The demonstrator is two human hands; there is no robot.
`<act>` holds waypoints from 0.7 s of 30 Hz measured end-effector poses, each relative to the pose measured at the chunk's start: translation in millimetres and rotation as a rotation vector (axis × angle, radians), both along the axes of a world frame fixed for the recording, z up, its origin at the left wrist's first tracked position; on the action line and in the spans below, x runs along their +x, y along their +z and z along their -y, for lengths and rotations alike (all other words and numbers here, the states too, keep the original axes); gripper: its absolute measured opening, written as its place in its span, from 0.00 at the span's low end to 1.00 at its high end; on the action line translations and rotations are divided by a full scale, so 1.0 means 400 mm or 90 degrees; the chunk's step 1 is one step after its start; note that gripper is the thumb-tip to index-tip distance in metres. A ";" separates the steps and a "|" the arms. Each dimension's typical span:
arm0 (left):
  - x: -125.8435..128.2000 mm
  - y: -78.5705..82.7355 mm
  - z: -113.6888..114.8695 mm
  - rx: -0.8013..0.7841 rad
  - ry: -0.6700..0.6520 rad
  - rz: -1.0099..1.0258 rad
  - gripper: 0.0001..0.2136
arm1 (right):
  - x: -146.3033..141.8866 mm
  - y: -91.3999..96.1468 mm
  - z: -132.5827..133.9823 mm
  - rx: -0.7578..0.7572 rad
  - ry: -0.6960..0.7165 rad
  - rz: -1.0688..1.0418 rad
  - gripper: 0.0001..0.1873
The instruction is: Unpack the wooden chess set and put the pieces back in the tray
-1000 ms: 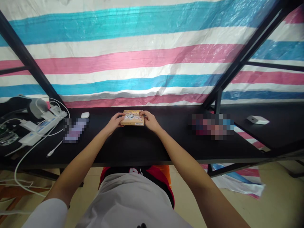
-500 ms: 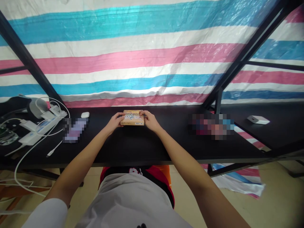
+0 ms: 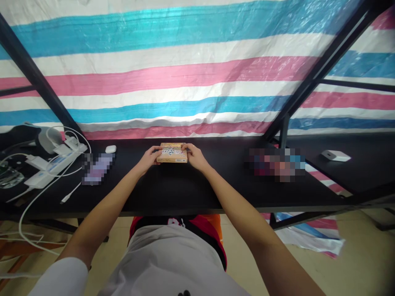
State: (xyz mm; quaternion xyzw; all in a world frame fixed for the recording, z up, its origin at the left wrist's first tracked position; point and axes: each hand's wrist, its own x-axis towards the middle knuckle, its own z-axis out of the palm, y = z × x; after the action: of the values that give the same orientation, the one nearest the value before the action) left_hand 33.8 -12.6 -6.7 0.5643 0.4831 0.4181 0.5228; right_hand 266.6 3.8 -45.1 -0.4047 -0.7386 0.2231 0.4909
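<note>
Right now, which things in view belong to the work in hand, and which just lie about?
In use:
- box, held between both hands
- left hand
- right hand

Lying about:
- small white case
- power strip
- cable
- white block
- blurred items

Between my forearms, the bare tabletop (image 3: 182,187) leaves me a way from the box (image 3: 173,153) to the near edge. Behind it, the striped sheet (image 3: 173,98) closes off the reach. Left of my left hand (image 3: 148,159), a short gap ends at a white case (image 3: 110,149) and a blurred item (image 3: 98,169). My right hand (image 3: 196,157) has wider room, up to a blurred bundle (image 3: 274,164).
</note>
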 end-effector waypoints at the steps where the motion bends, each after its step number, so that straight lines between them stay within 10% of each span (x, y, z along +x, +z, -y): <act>1: 0.000 -0.001 -0.001 0.002 -0.001 -0.001 0.13 | 0.000 0.000 0.000 0.001 0.000 0.001 0.19; 21: 0.002 0.003 0.003 -0.001 0.002 -0.020 0.13 | -0.001 0.004 0.005 0.002 -0.003 0.005 0.19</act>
State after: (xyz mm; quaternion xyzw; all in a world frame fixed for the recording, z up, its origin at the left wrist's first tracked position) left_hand 34.7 -14.0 -5.3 0.5696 0.4924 0.4098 0.5148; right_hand 266.3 2.0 -43.4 -0.4068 -0.7398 0.2193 0.4890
